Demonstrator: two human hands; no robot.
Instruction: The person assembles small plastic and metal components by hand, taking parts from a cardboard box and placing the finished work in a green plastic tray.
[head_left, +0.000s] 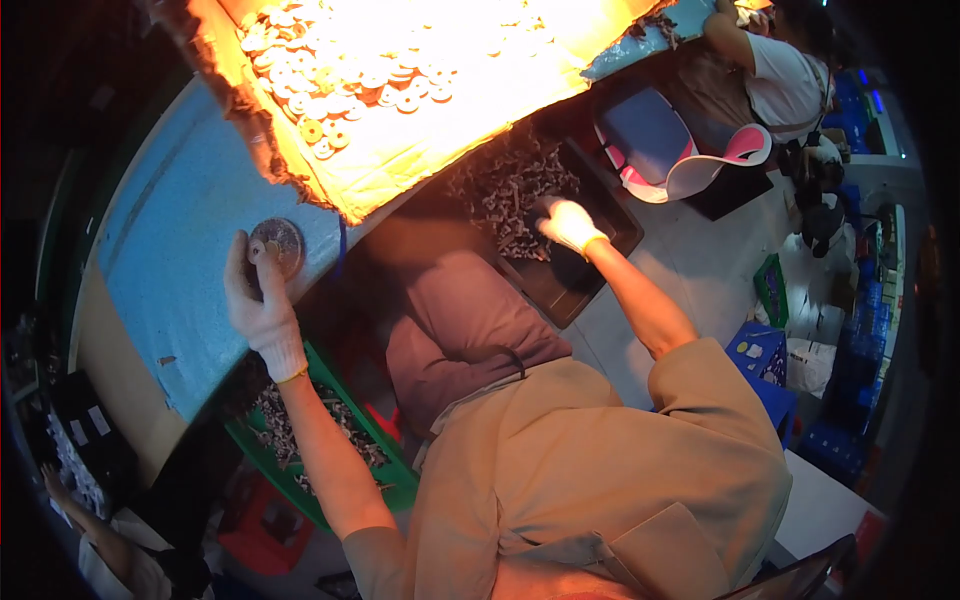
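My left hand (pixel 262 310), in a white knitted glove, rests at the edge of a blue-covered table (pixel 170 240). Its fingers and thumb close around the side of a round, greyish disc-shaped piece (pixel 284 246). My right hand (pixel 570 226), also gloved in white, is over a dark crate (pixel 560 298) beyond my knees. Many small, thin scrap-like pieces (pixel 510 190) lie in that crate. The right fingers curl down beside the pieces, with their tips in shadow; what they hold is hidden.
A brightly lit cardboard tray (pixel 420 150) of ring-shaped discs (pixel 320 90) stands on the table. Beside my left forearm is a green crate (pixel 395 455) of scraps. A pink-and-white chair (pixel 690 172) stands at far right. Another person (pixel 785 85) sits beyond it; another's arm (pixel 85 515) shows lower left.
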